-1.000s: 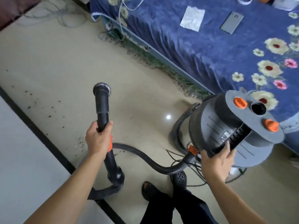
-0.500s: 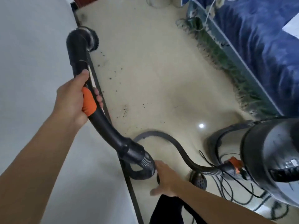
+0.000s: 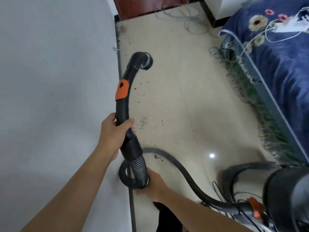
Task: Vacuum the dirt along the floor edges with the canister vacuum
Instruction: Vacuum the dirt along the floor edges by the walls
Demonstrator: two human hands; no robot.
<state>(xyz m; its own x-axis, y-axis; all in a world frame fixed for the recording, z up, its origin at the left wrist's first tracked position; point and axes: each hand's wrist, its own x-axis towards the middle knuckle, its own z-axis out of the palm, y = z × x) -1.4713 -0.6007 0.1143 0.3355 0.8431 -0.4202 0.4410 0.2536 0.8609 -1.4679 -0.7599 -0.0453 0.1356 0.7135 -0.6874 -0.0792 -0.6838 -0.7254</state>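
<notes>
Wall (image 3: 50, 81) on the left, so the left hand (image 3: 115, 133) has its fingers wrapped round the wand (image 3: 122, 104), pointing the brush head (image 3: 145, 61) along the floor (image 3: 184, 97) edge, just past the dirt (image 3: 143, 122) specks. Right hand (image 3: 153, 183) grips the looped hose (image 3: 138, 168), probably managing slack. Canister vacuum (image 3: 287, 198) sits bottom right, beside the bed (image 3: 275, 56).

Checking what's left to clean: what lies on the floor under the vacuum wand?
Dark dirt specks are scattered on the floor beside the wand. Anything directly beneath the wand and its brush head is hidden.
</notes>
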